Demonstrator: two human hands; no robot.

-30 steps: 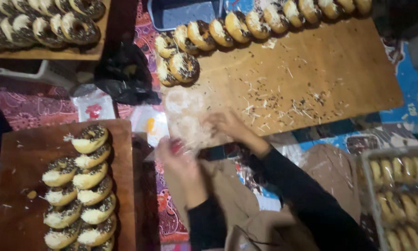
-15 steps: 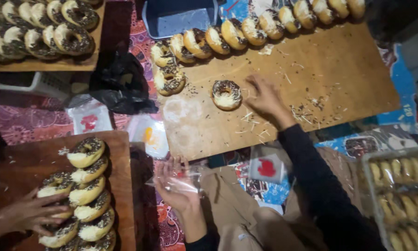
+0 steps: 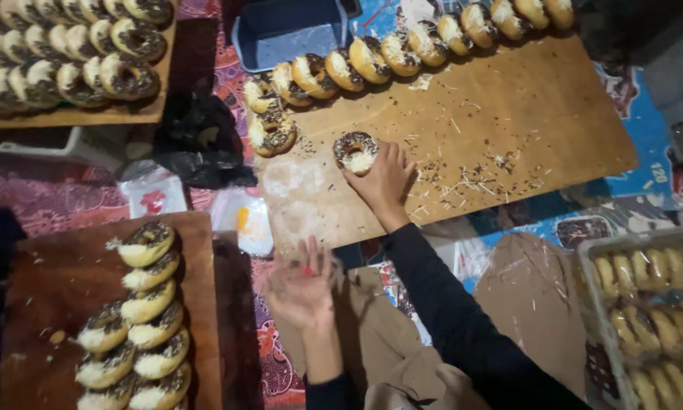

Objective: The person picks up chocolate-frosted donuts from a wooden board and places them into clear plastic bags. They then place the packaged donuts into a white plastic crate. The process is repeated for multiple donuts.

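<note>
My right hand [image 3: 383, 182] is mid-frame on the big wooden board [image 3: 554, 114], fingers curled onto the near edge of one sprinkled doughnut [image 3: 356, 151], touching it. Doughnut lies flat on the board, just below the row, not lifted as far as I can see.

Left hand [image 3: 303, 288] is lower centre, off the board's near edge, over my lap. Palm open, fingers spread; blurred, something small and red at the palm, can't tell what it is.

Row of doughnuts [image 3: 402, 49] runs along the board's far edge from upper centre to upper right, leaning on each other. It curls down at its left end, where the last one [image 3: 272, 133] lies near the single doughnut. Loose sprinkles and a pale powdery patch sit on the board around my right hand.

Lower left: dark wooden board [image 3: 45, 288] with a stacked line of topped doughnuts [image 3: 140, 304]. Upper left: another board of doughnuts [image 3: 68, 53]. Blue tub [image 3: 281, 34] at top centre. Black plastic bag [image 3: 201, 140] left of the main board. Tray of plain pastries [image 3: 653, 304] at right edge.
</note>
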